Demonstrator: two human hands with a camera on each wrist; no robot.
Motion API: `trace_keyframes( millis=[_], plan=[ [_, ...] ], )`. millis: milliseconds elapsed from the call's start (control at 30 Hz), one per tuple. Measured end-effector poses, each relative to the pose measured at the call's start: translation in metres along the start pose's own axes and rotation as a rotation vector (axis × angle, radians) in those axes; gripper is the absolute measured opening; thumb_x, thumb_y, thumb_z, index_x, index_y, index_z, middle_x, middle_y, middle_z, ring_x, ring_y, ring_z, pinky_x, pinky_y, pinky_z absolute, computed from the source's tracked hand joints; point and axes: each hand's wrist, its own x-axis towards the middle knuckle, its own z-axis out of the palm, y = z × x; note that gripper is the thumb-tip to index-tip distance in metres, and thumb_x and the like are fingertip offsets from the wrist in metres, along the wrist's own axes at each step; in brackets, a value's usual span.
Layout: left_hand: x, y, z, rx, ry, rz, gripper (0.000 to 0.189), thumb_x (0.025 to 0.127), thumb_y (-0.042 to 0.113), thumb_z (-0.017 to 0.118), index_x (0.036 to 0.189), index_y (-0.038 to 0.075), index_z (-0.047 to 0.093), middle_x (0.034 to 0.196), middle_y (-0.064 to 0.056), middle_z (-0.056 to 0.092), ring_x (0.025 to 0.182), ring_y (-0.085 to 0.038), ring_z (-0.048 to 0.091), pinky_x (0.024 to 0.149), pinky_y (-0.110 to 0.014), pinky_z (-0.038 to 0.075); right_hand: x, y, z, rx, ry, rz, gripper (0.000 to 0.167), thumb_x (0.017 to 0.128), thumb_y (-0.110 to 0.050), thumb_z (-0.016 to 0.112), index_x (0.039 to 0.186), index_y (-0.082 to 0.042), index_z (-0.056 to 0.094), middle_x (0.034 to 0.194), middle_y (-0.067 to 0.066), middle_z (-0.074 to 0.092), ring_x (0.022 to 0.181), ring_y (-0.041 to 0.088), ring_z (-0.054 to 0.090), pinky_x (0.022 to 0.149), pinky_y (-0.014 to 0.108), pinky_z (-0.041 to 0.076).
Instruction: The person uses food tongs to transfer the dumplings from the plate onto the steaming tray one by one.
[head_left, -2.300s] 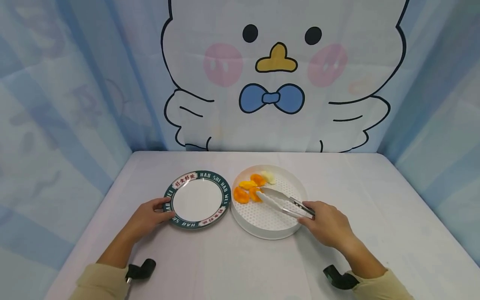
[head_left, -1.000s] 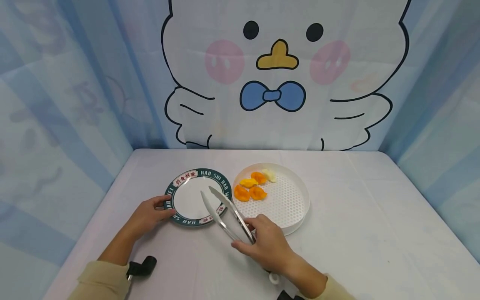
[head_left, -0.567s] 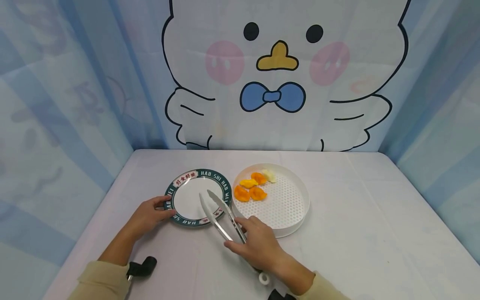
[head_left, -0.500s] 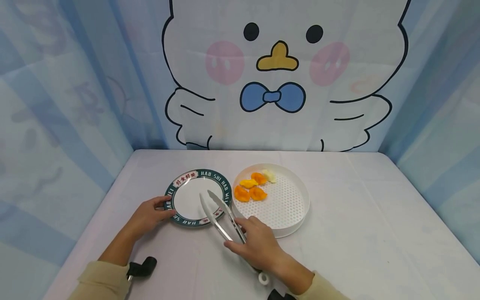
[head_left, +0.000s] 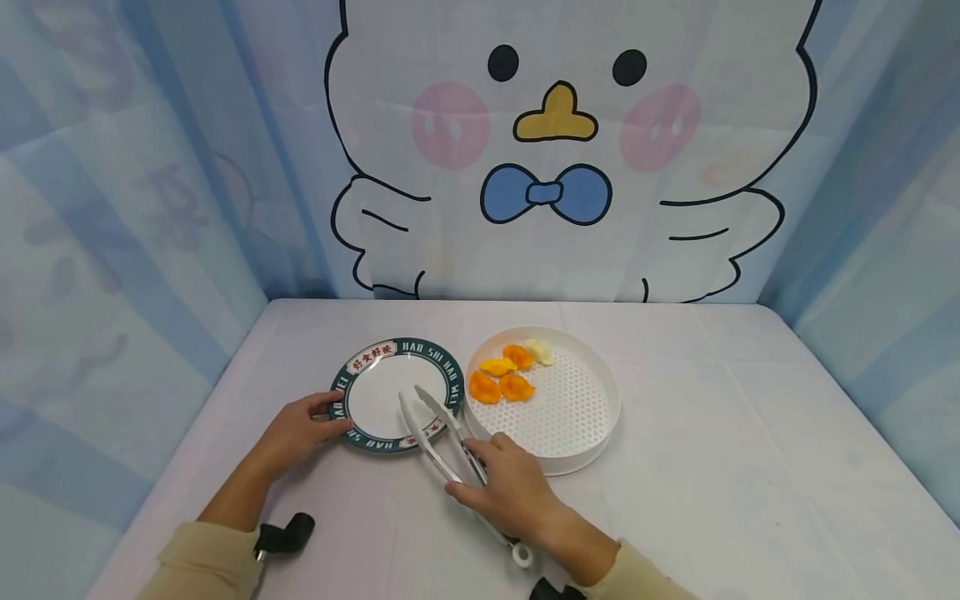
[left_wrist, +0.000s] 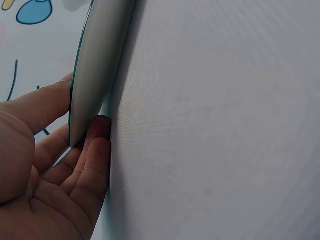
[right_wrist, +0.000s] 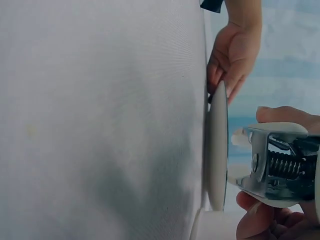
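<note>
My left hand [head_left: 300, 429] pinches the near-left rim of a white plate [head_left: 386, 396] with a green lettered border. In the left wrist view, the thumb presses on the plate's [left_wrist: 100, 60] upper side and the fingertips reach beneath it. Metal tongs [head_left: 452, 419] are gripped in my right hand [head_left: 510, 487], their pale tips apart above the plate with nothing between them. The right wrist view shows the tongs' spring hinge [right_wrist: 285, 164] close up. Several orange, yellow and pale pieces [head_left: 516, 387], perhaps fruit, lie in a round white perforated tray [head_left: 573, 408].
The tray stands directly right of the plate, their rims almost meeting. A white cloth covers the table [head_left: 697, 450]. Behind it hangs a curtain [head_left: 555, 267] with a cartoon figure, and blue curtains [head_left: 135, 250] close off both sides.
The right hand has carried the tongs left from the pieces in the tray to over the plate, then slightly toward me. The left hand and plate stay put.
</note>
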Motion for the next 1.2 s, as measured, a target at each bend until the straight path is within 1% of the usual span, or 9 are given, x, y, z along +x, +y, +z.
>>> trace_keyframes(
  millis=[267,567,733,833,933,1000,1100,1167,1200],
  plan=[
    [0.000,0.002,-0.002,0.004,-0.003,0.004,0.073,0.091,0.036,0.073,0.146,-0.004,0.045,0.142,-0.034,0.046,0.132,-0.050,0.041,0.106,-0.062,0.037,0.001,0.001,0.001,-0.022,-0.016,-0.003,0.062,0.083,-0.043,0.080,0.130,-0.005,0.065,0.080,-0.005,0.047,0.067,0.010,0.042,0.053,0.021,0.036],
    [0.001,0.001,-0.002,-0.001,-0.005,0.009,0.074,0.091,0.036,0.073,0.146,-0.003,0.045,0.141,-0.034,0.047,0.131,-0.050,0.041,0.105,-0.062,0.037,0.003,0.003,0.004,-0.024,-0.054,0.000,0.069,0.081,-0.043,0.082,0.134,-0.005,0.062,0.080,-0.007,0.050,0.070,0.009,0.044,0.056,0.022,0.038],
    [0.001,0.000,-0.003,-0.005,-0.009,0.007,0.074,0.091,0.036,0.073,0.146,-0.004,0.044,0.142,-0.034,0.046,0.132,-0.051,0.040,0.106,-0.062,0.036,0.003,0.001,0.003,-0.024,-0.064,0.016,0.070,0.080,-0.044,0.082,0.135,-0.006,0.062,0.080,-0.006,0.049,0.070,0.010,0.044,0.057,0.022,0.038],
    [0.001,-0.001,-0.002,-0.006,-0.010,0.007,0.073,0.091,0.036,0.073,0.146,-0.003,0.044,0.142,-0.033,0.046,0.132,-0.050,0.040,0.106,-0.062,0.036,0.002,0.000,0.002,-0.042,-0.071,0.027,0.070,0.081,-0.046,0.081,0.135,-0.007,0.061,0.086,-0.004,0.054,0.073,0.010,0.046,0.059,0.023,0.041],
    [0.002,-0.001,-0.002,-0.007,-0.007,0.004,0.073,0.091,0.035,0.073,0.147,-0.004,0.044,0.142,-0.033,0.046,0.132,-0.050,0.040,0.106,-0.061,0.036,0.000,-0.001,0.000,-0.068,-0.079,0.029,0.067,0.084,-0.048,0.077,0.135,-0.007,0.061,0.099,0.002,0.061,0.079,0.011,0.051,0.064,0.025,0.046],
    [0.001,-0.001,-0.001,-0.013,-0.008,-0.002,0.073,0.092,0.035,0.073,0.147,-0.003,0.043,0.142,-0.033,0.045,0.132,-0.050,0.040,0.106,-0.061,0.036,-0.002,-0.001,-0.003,-0.076,-0.080,0.034,0.065,0.086,-0.049,0.075,0.134,-0.007,0.062,0.106,0.004,0.063,0.082,0.012,0.053,0.067,0.026,0.049],
    [0.000,0.001,0.000,-0.013,-0.014,-0.013,0.074,0.092,0.035,0.071,0.149,-0.002,0.040,0.144,-0.033,0.043,0.132,-0.050,0.039,0.106,-0.061,0.037,-0.004,0.000,-0.011,-0.079,-0.067,0.036,0.063,0.089,-0.049,0.071,0.134,-0.007,0.062,0.109,0.005,0.063,0.085,0.013,0.055,0.070,0.028,0.051],
    [-0.002,0.005,0.001,0.028,-0.001,-0.005,0.075,0.093,0.035,0.070,0.149,-0.003,0.039,0.145,-0.035,0.041,0.130,-0.050,0.041,0.104,-0.061,0.039,-0.006,0.001,-0.018,-0.087,-0.042,0.038,0.060,0.089,-0.048,0.071,0.132,-0.006,0.064,0.107,0.004,0.063,0.085,0.013,0.055,0.070,0.029,0.051],
    [-0.003,0.009,0.001,0.053,0.008,-0.002,0.075,0.093,0.035,0.069,0.149,-0.004,0.038,0.146,-0.035,0.038,0.132,-0.050,0.039,0.105,-0.062,0.039,-0.007,0.002,-0.022,-0.100,-0.027,0.039,0.059,0.090,-0.048,0.071,0.131,-0.006,0.065,0.107,0.004,0.063,0.085,0.013,0.055,0.070,0.029,0.051]
  ],
)
